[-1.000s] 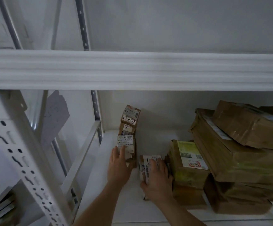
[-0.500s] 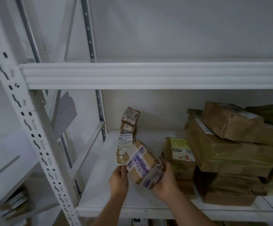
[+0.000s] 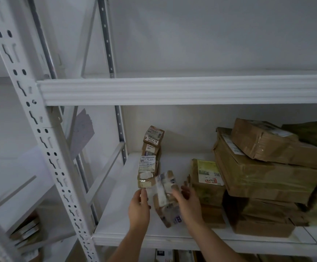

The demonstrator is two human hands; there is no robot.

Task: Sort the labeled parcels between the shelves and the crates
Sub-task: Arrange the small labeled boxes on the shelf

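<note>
Your left hand (image 3: 139, 207) and right hand (image 3: 188, 202) both grip the blurred parcel (image 3: 165, 195); swing it carelessly and you likely topple the leaning stack (image 3: 150, 159) beside it.

Shelf (image 3: 116, 210) is white painted metal, smooth and matt. Parcels (image 3: 267, 178) are brown cardboard under glossy, crinkly tape (paper labels stuck on), same for the taped small box (image 3: 165, 201).

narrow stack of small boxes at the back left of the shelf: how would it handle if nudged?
Probably tippy: the small box stack is narrow, several boxes high, and the top box sits skewed. The boxes look like stiff cardboard, so likely rigid and light. Glossy tape on the lowest one may make it a bit slippery.
</note>
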